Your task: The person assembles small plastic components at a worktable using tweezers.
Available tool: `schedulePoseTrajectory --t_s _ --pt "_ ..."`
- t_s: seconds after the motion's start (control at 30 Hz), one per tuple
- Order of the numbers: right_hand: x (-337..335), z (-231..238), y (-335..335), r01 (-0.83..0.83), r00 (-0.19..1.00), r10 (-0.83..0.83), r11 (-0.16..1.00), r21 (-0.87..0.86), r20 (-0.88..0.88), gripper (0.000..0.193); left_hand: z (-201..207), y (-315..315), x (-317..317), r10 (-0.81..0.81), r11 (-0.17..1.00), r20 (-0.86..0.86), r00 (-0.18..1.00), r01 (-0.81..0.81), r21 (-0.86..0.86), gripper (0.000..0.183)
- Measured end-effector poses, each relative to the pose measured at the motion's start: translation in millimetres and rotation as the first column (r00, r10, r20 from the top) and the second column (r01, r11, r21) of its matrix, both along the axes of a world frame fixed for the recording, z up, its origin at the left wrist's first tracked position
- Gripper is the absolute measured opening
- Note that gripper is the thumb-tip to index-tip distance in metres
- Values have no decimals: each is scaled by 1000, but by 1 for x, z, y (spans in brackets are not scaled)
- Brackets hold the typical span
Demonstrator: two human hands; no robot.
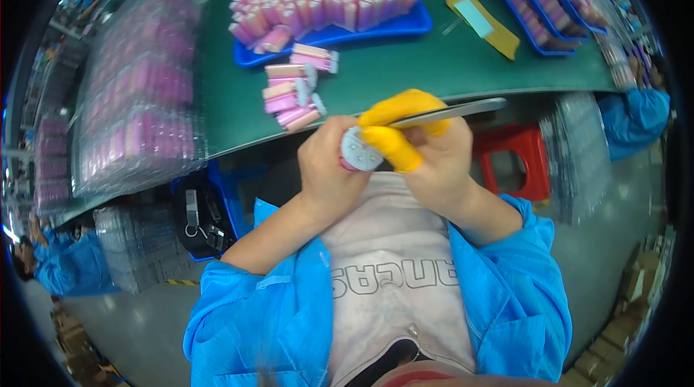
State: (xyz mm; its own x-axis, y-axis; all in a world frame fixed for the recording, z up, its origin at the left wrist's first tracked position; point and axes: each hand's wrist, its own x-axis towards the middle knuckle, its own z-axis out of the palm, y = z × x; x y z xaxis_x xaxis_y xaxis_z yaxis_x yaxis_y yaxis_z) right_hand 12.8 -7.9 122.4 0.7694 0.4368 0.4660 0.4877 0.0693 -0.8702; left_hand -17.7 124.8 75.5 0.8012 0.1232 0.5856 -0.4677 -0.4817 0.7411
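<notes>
My left hand (327, 161) is closed round a pink battery pack (359, 152), its round grey-white end facing up. My right hand (442, 164) wears yellow finger cots on the thumb and a finger. It grips a pair of metal tweezers (470, 109), which point away to the right. The yellow thumb tip touches or nearly touches the pack's end. Just beyond my left hand, several similar pink packs (291, 104) with grey-white ends lie loose on the green table (238, 109).
Behind them a blue tray (394, 28) is crowded with pink packs. Wrapped stacks of packs (137, 91) stand at left, and more blue trays (538, 33) at far right. A yellow piece with a pale blue strip (483, 22) lies between. Below the table stands a red stool (531, 163).
</notes>
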Motion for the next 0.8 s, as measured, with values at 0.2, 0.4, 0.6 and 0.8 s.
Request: schedulePoseTrajectory --t_s 0.2,0.4,0.6,0.8 --pt "-7 -4 15 107 989 -57 911 399 -136 18 8 -11 -3 -131 966 -173 976 86 -243 35" --pt "-5 1 21 29 953 8 992 -119 302 23 2 -15 -15 -280 934 -164 946 229 -273 28" --pt "-2 0 27 124 938 -35 964 -237 345 21 16 -7 -18 -513 804 -285 809 338 -489 34" --pt "-6 -2 14 -21 999 24 995 -96 32 18 21 9 -16 -917 249 -104 384 348 -904 41"
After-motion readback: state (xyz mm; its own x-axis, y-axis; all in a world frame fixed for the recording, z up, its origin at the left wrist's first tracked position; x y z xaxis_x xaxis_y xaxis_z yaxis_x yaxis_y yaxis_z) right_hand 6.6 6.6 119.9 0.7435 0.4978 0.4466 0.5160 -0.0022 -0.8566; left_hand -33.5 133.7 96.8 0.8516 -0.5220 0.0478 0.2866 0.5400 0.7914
